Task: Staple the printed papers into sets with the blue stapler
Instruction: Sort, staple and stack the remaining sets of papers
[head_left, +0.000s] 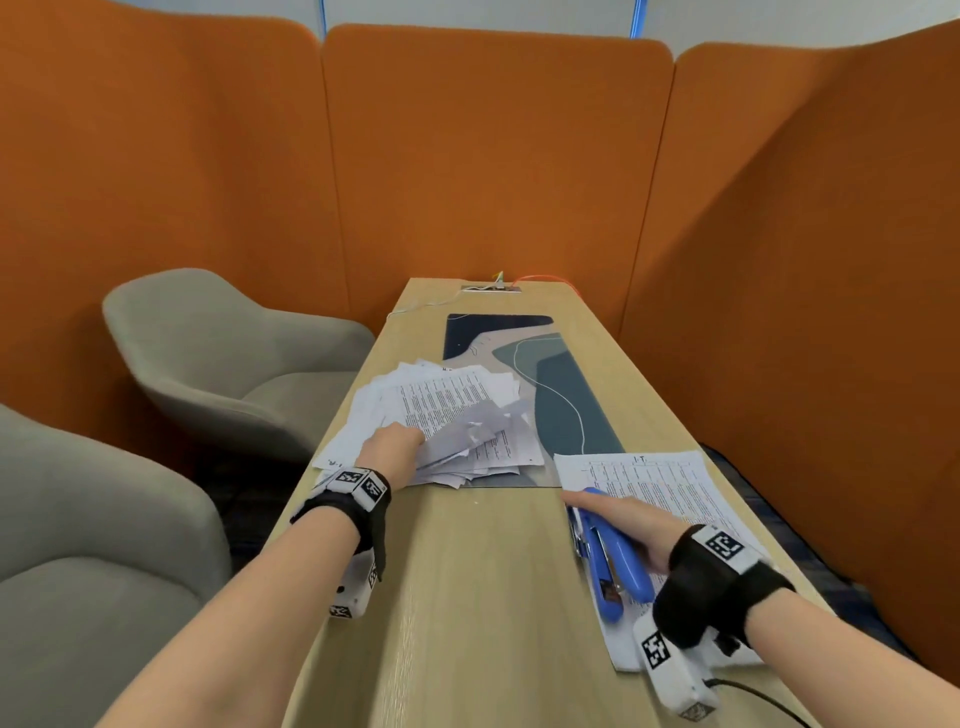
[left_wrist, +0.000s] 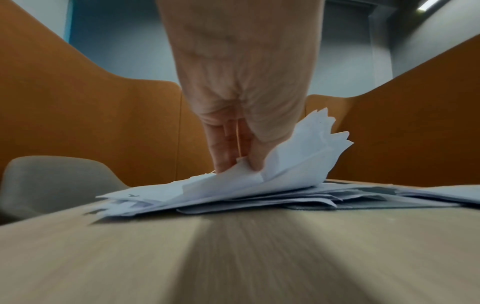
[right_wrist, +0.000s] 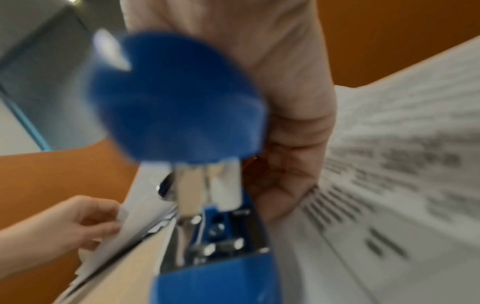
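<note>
A loose, fanned pile of printed papers (head_left: 447, 410) lies on the left half of the wooden desk (head_left: 467, 597). My left hand (head_left: 408, 439) pinches the near edge of several top sheets, and the left wrist view shows those sheets (left_wrist: 298, 152) bent upward between thumb and fingers (left_wrist: 226, 156). On the right, a squared set of printed papers (head_left: 660, 483) lies flat. The blue stapler (head_left: 615, 558) sits on its near left corner, and my right hand (head_left: 602, 506) wraps over the stapler's top. The right wrist view is blurred, with the stapler (right_wrist: 179, 98) close to the palm.
A blue patterned desk mat (head_left: 556, 384) runs down the desk's middle, partly under the pile. Cables and a socket plate (head_left: 491, 287) sit at the far end. Two grey armchairs (head_left: 218, 358) stand left of the desk. Orange partition panels (head_left: 493, 156) enclose the booth.
</note>
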